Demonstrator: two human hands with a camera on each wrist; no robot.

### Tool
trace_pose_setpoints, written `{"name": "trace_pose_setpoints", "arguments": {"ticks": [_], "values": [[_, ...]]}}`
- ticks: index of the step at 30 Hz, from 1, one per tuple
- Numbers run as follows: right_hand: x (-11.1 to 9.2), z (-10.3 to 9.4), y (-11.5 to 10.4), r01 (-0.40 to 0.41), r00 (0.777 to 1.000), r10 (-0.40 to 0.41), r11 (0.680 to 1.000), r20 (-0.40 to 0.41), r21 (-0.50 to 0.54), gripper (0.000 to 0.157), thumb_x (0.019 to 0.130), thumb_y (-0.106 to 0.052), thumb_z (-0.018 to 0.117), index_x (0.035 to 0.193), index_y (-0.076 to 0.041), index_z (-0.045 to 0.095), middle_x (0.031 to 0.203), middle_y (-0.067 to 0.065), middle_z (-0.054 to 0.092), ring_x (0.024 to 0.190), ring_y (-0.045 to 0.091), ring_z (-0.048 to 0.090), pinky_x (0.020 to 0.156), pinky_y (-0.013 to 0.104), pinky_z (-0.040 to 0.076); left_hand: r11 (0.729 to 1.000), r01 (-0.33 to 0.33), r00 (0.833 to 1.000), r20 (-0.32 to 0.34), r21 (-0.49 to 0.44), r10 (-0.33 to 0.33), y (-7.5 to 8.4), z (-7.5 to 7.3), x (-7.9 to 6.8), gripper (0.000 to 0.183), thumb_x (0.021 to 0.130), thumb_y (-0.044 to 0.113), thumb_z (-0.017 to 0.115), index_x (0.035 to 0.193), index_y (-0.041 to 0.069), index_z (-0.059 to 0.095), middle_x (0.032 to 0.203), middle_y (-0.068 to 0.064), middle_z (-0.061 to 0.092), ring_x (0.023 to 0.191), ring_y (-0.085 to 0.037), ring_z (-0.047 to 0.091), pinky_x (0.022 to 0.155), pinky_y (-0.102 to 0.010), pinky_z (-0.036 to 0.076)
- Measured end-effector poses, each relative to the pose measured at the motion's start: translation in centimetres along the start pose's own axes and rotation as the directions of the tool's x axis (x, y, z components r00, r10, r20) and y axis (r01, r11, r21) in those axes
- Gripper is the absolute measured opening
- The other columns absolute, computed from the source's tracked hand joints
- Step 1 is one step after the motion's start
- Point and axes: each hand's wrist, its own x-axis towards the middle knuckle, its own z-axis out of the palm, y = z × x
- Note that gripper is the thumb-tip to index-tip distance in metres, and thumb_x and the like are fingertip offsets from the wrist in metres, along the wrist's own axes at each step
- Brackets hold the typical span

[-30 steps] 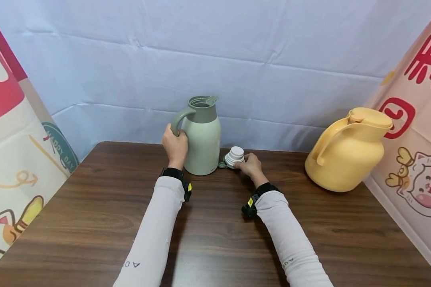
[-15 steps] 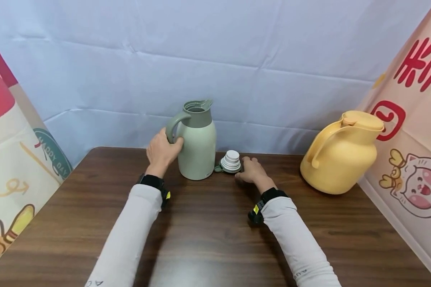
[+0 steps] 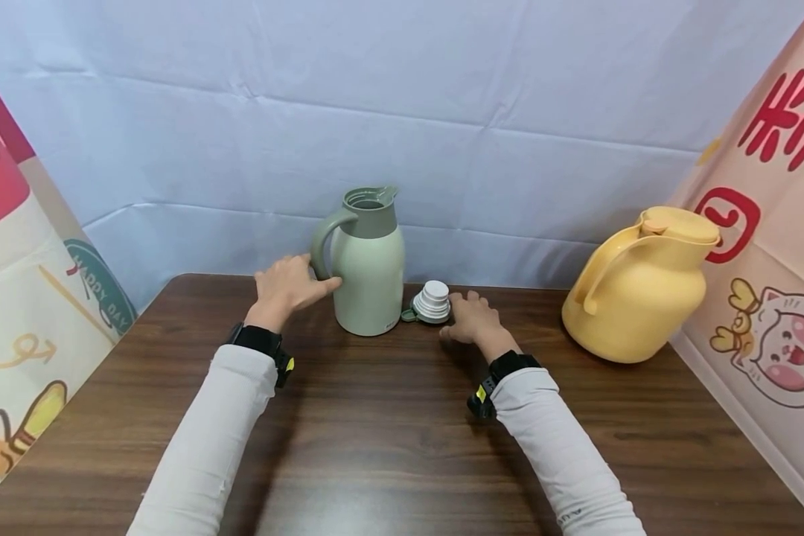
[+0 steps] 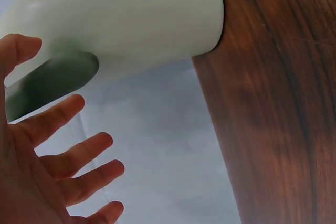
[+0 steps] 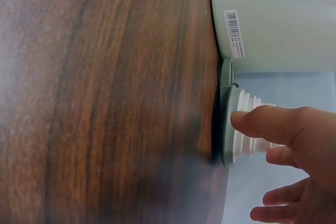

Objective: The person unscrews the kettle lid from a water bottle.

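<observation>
A light green thermos jug [image 3: 370, 279] stands upright without its lid near the table's back edge. My left hand [image 3: 283, 289] is beside its dark green handle [image 3: 324, 237]; in the left wrist view the fingers are spread and hold nothing. Right of the jug, the screw lid [image 3: 433, 302] lies upside down, its white threaded part up and its green rim [image 5: 228, 124] on the table. My right hand [image 3: 474, 321] is next to the lid with fingers relaxed. In the right wrist view the thumb overlaps the lid's edge; I cannot tell whether it touches.
A yellow jug [image 3: 643, 290] with its lid on stands at the right of the brown wooden table [image 3: 375, 432]. A pale cloth [image 3: 402, 112] hangs behind, and printed sheets hang at both sides.
My left hand has let go of the thermos jug's handle and moved left, fingers spreading. My right hand has drawn slightly back from the lid. The jug stays standing on the table.
</observation>
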Motion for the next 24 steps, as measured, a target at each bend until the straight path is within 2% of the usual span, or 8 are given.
{"name": "trace_pose_setpoints", "arguments": {"ticks": [4,9,14,16,18,21,24], "values": [[0.0,0.2,0.2,-0.011,1.0,0.011,1.0,-0.005,0.006,0.072,0.083,-0.032,0.069,0.14,-0.003,0.036,0.131,0.028,0.035,0.118,0.044,0.036,0.088,0.06,0.034,1.0,-0.007,1.0,-0.009,-0.009,0.007,-0.2,0.4,-0.1,0.056,0.077,0.06,0.056,0.102,0.011,0.06,0.101,-0.012,0.06,0.099,-0.035,0.053,0.082,-0.062,0.032],[-0.3,-0.2,0.7,-0.019,1.0,0.02,0.999,-0.019,0.047,0.07,0.084,-0.032,0.069,0.14,-0.006,0.037,0.133,0.027,0.033,0.118,0.043,0.035,0.087,0.058,0.035,1.0,-0.008,1.0,-0.019,-0.021,0.007,-0.4,1.0,-0.7,0.057,0.078,0.057,0.057,0.111,0.011,0.059,0.103,-0.011,0.061,0.098,-0.035,0.054,0.079,-0.059,0.034],[-1.1,-1.0,1.4,-0.03,0.999,0.034,0.995,-0.042,0.093,0.066,0.085,-0.03,0.067,0.14,-0.006,0.038,0.136,0.027,0.031,0.12,0.044,0.034,0.089,0.06,0.033,1.0,-0.005,1.0,0.006,0.002,0.005,-0.4,2.1,-1.6,0.062,0.079,0.057,0.057,0.118,0.009,0.057,0.108,-0.016,0.06,0.098,-0.037,0.054,0.079,-0.06,0.035],[-1.4,-1.3,1.7,-0.035,0.998,0.04,0.995,-0.048,0.096,0.067,0.086,-0.03,0.067,0.14,-0.005,0.036,0.137,0.028,0.029,0.121,0.045,0.032,0.091,0.061,0.031,1.0,0.002,1.0,0.019,0.016,-0.002,-0.3,2.6,-2.0,0.056,0.079,0.057,0.058,0.11,0.011,0.061,0.102,-0.014,0.061,0.094,-0.036,0.055,0.079,-0.06,0.034],[-1.7,-1.5,2.0,-0.041,0.997,0.047,0.995,-0.055,0.096,0.069,0.086,-0.03,0.067,0.141,-0.004,0.035,0.138,0.029,0.028,0.122,0.046,0.031,0.091,0.061,0.03,0.999,0.017,1.0,0.024,0.039,-0.018,-0.1,3.1,-2.3,0.049,0.079,0.058,0.059,0.096,0.013,0.063,0.092,-0.011,0.061,0.087,-0.035,0.056,0.079,-0.06,0.034],[-2.0,-1.8,2.6,-0.041,0.997,0.048,0.994,-0.065,0.105,0.069,0.086,-0.03,0.066,0.141,-0.003,0.035,0.138,0.03,0.028,0.123,0.047,0.03,0.091,0.061,0.031,0.997,0.036,0.999,0.033,0.069,-0.038,0.2,3.9,-2.7,0.044,0.078,0.059,0.059,0.078,0.015,0.059,0.081,-0.007,0.058,0.081,-0.034,0.056,0.078,-0.06,0.034],[-2.5,-2.1,3.1,-0.04,0.996,0.047,0.993,-0.07,0.11,0.069,0.087,-0.031,0.066,0.141,-0.002,0.034,0.138,0.031,0.027,0.123,0.048,0.03,0.09,0.061,0.032,0.995,0.048,0.997,0.062,0.089,-0.053,0.7,4.6,-3.0,0.045,0.077,0.06,0.059,0.075,0.015,0.057,0.081,-0.007,0.057,0.082,-0.034,0.056,0.079,-0.06,0.033]]}}
